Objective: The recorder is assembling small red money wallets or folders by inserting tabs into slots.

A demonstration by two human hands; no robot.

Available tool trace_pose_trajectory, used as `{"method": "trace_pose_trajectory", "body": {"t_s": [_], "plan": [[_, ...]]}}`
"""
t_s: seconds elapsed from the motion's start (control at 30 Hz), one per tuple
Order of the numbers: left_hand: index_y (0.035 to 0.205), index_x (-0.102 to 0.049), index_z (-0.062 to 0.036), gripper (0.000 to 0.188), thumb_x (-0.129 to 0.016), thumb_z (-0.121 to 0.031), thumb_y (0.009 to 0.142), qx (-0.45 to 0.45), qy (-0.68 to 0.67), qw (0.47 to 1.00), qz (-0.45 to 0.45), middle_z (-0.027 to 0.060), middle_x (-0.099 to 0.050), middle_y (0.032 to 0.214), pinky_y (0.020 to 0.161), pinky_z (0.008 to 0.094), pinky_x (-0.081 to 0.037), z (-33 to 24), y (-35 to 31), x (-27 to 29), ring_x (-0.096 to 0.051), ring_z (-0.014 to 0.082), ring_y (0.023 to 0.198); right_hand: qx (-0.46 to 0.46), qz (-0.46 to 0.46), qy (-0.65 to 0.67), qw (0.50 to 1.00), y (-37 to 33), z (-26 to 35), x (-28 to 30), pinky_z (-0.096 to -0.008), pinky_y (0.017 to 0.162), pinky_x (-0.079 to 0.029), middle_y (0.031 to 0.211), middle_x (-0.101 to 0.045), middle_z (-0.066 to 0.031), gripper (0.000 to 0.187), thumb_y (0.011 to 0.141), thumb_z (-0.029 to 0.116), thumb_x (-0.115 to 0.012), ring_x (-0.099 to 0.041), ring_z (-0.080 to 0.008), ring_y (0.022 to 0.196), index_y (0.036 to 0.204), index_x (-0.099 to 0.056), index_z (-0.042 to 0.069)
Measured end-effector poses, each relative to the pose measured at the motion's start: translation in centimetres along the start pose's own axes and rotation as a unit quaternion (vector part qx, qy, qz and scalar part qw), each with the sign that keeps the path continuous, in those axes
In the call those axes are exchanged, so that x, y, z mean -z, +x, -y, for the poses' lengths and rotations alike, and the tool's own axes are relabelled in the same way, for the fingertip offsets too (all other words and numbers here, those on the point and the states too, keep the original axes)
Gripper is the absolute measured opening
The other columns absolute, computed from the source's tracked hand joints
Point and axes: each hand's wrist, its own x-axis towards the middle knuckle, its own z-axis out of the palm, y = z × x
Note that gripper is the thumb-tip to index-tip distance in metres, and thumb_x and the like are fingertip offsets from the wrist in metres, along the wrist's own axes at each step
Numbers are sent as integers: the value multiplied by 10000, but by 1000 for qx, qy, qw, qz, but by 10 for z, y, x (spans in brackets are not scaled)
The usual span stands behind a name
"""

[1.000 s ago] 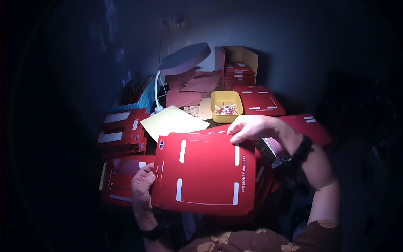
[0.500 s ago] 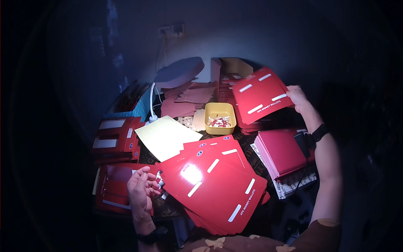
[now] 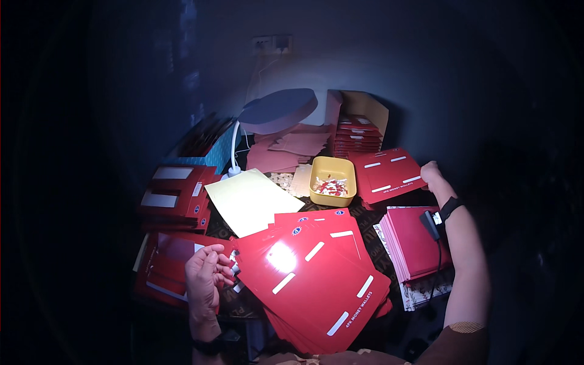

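My right hand [image 3: 431, 175] grips the right edge of a flat red printed card sleeve [image 3: 389, 174] with white slots. The sleeve rests on a pile of similar red sleeves to the right of the yellow tub; my fingertips are partly hidden. In front of me lies a fanned stack of the same red card sleeves [image 3: 319, 274], lit by a bright glare spot. My left hand [image 3: 207, 274] hovers at that stack's left edge, fingers loosely curled and apart, with nothing visible in them. Small red and white scraps [image 3: 234, 261] lie beside its fingertips.
A yellow tub [image 3: 333, 182] holds paper scraps. Around it are a pale yellow sheet [image 3: 252, 201], a lamp [image 3: 280, 109], an open carton [image 3: 374, 109] of red packs and a blue box [image 3: 228, 152]. Red stacks [image 3: 173, 198] stand left; pink folders [image 3: 417, 240] lie right under a black cable.
My right hand has lowered the red card sleeve from the air onto the pile by the yellow tub. My left hand stays almost still. The view has shifted slightly.
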Motion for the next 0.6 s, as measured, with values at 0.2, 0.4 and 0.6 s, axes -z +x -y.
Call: {"method": "trace_pose_trajectory", "body": {"t_s": [0.2, 0.4, 0.6], "plan": [[1021, -550, 35, 202, -467, -133, 945, 8, 18, 1000, -10, 78, -591, 771, 440, 205, -504, 2, -2, 2, -594, 105, 572, 65, 55, -81, 993, 16, -9, -13, -449, 783, -493, 1234, -509, -244, 417, 870, 48, -354, -558, -344, 1065, 1276, -397, -36], [1021, -555, 37, 205, -465, -132, 947, 5, 33, 999, 1, 78, -592, 771, 441, 200, -500, 5, -5, 2, -593, 105, 567, 85, 85, -45, 992, -26, 23, 10, -395, 1060, -302, 1435, -319, -249, 585, 823, 13, -412, -314, -361, 1334, 1386, -279, -75], [1036, -558, 43, 182, -469, -85, 941, -31, 96, 995, -6, 74, -594, 792, 525, 197, -502, 11, -1, -5, -581, 83, 621, 185, 180, 58, 964, -78, 60, 43, -346, 1013, -363, 1368, -409, -245, 605, 813, 45, -545, -431, -289, 1247, 1370, -336, -67]]}}
